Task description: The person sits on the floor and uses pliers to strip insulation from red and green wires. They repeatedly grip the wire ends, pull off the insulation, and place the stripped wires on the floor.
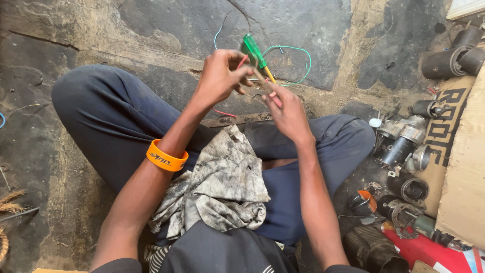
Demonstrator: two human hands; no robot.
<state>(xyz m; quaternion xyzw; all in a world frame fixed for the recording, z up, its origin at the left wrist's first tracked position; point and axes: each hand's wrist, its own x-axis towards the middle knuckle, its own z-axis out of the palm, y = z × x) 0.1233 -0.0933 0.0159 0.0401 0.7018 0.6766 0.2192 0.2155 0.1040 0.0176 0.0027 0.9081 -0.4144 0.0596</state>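
The person is sitting cross-legged on a stone floor (313, 30), both arms reaching forward over the knees. The left hand (222, 76) is curling around something small, its fingers bent inward and pinching the near end of a red wire (242, 61); what else sits in that grip is too small to tell. The right hand (289, 112) is meeting it from the other side, thumb and fingers closing on a thin part between the two hands, with a green-handled screwdriver (255, 51) sticking up and away above the fingertips, its yellowish shaft pointing down into them. Which hand is carrying the screwdriver's weight is hard to say. An orange wristband (166, 157) is circling the left forearm. A stained rag (225, 184) is lying across the lap, touching both thighs. On the floor just beyond the hands, a green wire (298, 50) is looping, and a blue wire (217, 36) is trailing near it. To the right, well apart from the hands, starter motors (404, 141) and other dark metal parts are crowding against a sheet of cardboard (467, 167).
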